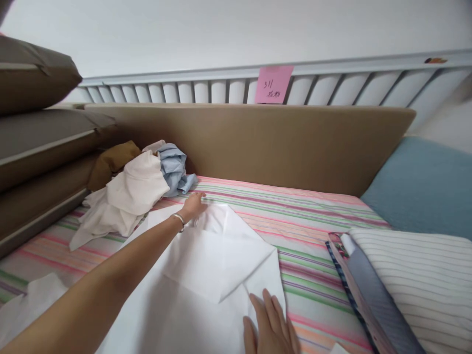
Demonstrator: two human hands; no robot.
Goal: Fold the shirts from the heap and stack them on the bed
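Note:
A white shirt lies spread on the striped bed sheet, with a part folded across its upper half and a slanting crease toward the right. At its far edge, my left hand, with a bracelet on the wrist, has its fingers curled and closed on the fabric; the fingertips are partly hidden. My right hand rests on the shirt's near right side, palm down, with the fingers stretched out and apart. The shirt's near end runs out of view.
Crumpled white clothes, a light blue garment and a brown one are heaped at the far left. Folded clothes are stacked at right on the striped sheet. Brown cushions and a brown panel border the bed.

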